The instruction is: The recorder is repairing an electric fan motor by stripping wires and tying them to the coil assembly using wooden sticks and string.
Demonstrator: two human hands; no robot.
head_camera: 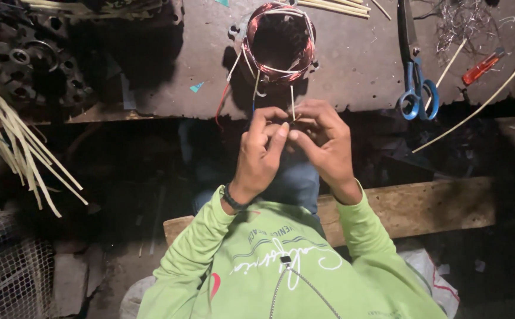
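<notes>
**Both hands pinch a thin lead below the copper coil**

Head view, only one cam. Looking straight down at a person in a light green long-sleeve top, seated on a wooden plank.

Left hand and right hand are brought together, fingertips meeting just under the bench edge. Between them stands a thin pale sleeve, upright, running up toward the coil. Both hands look pinched on it, thumb against forefinger; exact contact of each finger is too small to tell. Held close to the body and low, prob. so the lead stays taut while the fingers work its end.

The copper coil, a round winding w/ white ties round it, sits on the grey bench right at its near edge, directly above the hands – so its leads hang down within reach. A red lead droops off its left side.

Rest: blue-handled scissors lie on the bench to the right, near a red screwdriver; both well apart from the hands. A bundle of pale strips fans out at far left. Dark metal parts pile at upper left. Wire mesh at lower left.
</notes>
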